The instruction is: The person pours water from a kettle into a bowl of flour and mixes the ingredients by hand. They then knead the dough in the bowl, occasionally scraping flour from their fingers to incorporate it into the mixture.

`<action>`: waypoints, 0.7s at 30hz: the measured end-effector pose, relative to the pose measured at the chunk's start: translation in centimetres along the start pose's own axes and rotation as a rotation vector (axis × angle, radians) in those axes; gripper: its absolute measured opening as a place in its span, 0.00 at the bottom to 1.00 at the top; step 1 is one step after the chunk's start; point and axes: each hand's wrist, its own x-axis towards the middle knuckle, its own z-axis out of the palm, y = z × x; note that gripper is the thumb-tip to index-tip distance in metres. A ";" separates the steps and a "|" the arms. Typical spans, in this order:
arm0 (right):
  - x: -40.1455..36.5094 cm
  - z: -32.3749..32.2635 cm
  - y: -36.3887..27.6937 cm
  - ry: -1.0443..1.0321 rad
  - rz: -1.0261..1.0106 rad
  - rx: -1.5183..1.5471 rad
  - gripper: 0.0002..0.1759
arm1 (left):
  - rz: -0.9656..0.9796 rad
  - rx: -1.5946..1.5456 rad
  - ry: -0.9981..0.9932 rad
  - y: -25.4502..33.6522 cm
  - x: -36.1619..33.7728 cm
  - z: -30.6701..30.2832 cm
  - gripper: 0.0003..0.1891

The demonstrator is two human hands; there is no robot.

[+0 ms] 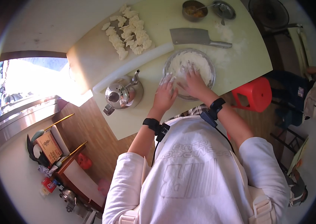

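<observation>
A round metal bowl (212,80) holding white flour (199,61) stands near the table's front edge. My left hand (165,92) lies at the bowl's left rim, its fingers apart and coated with flour. Inside the bowl, my right hand (194,81) has its floury fingers spread over the flour. Neither hand grips anything visible. Left of the bowl stands a metal kettle (122,95), its spout toward the upper right. Just behind the bowl lies a cleaver (191,36), its handle to the right.
Several pale dough pieces (137,33) lie on the table (251,52) at the back left, behind a long whitish bar (139,63). A small bowl of food (194,10) and a metal lid (224,9) sit at the back. A red stool (259,94) stands right.
</observation>
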 end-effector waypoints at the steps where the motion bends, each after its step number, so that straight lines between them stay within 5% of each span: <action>1: 0.2 0.3 -0.3 0.005 -0.002 0.000 0.31 | 0.001 0.027 -0.014 -0.1 0.1 0.2 0.20; 9: -0.2 1.2 0.3 -0.172 -0.188 -0.191 0.27 | 0.042 -0.115 0.049 -0.2 0.3 0.0 0.24; 21: 1.7 0.3 2.2 -0.041 -0.483 -0.222 0.08 | -0.009 -0.143 0.198 -1.4 -0.6 -1.7 0.22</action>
